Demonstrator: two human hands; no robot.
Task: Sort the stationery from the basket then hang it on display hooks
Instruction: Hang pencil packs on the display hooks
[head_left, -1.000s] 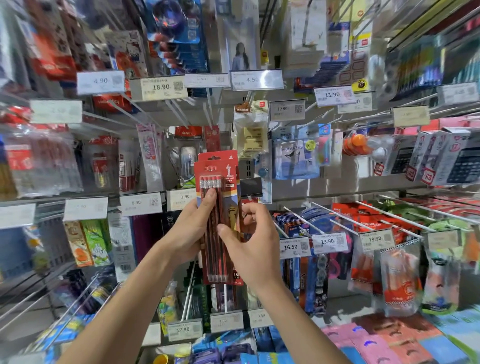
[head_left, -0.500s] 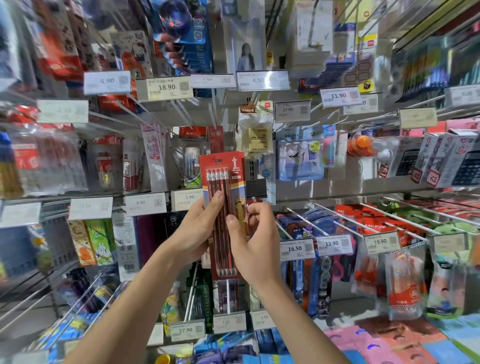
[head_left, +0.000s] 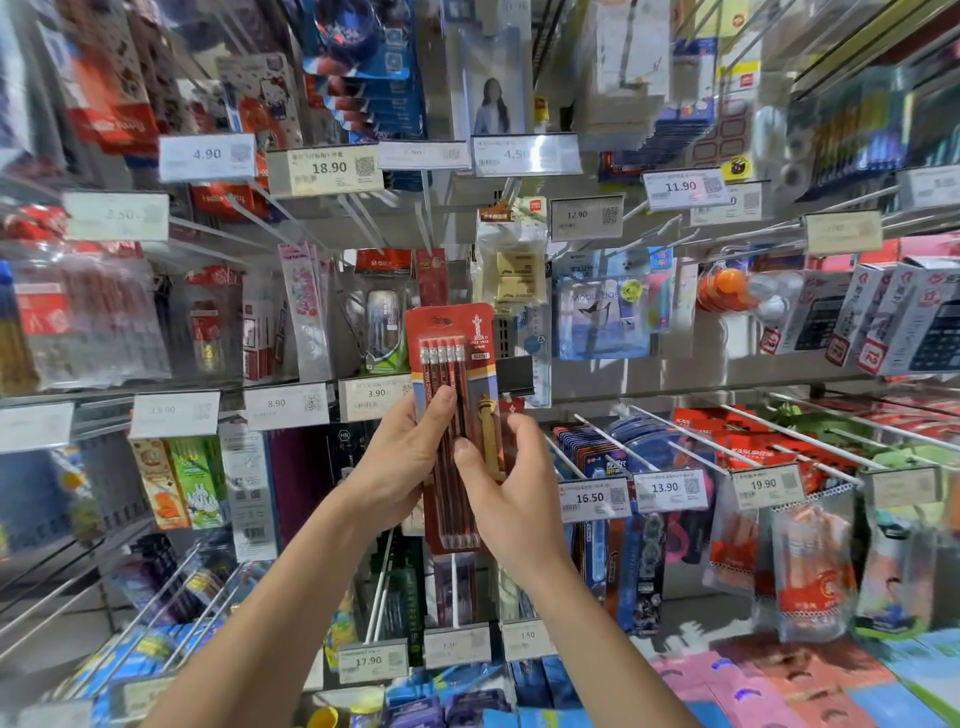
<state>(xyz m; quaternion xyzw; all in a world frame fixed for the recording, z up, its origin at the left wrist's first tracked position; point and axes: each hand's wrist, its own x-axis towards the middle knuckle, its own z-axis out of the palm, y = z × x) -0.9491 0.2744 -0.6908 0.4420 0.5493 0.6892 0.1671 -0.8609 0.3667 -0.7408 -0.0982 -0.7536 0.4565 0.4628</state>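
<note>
Both thumbs press the glossy front as we grip a flat red pencil pack (head_left: 451, 410) — left hand (head_left: 397, 462) and right hand (head_left: 511, 493) clamped on its edges — upright before the thin metal display hooks (head_left: 618, 444), dark pencils under clear plastic.

The pencil pack (head_left: 447, 358) is standing upright at frame centre, sitting between the left hand (head_left: 400, 462) and right hand (head_left: 514, 504); display hooks (head_left: 602, 442) are jutting out just right of it.
</note>
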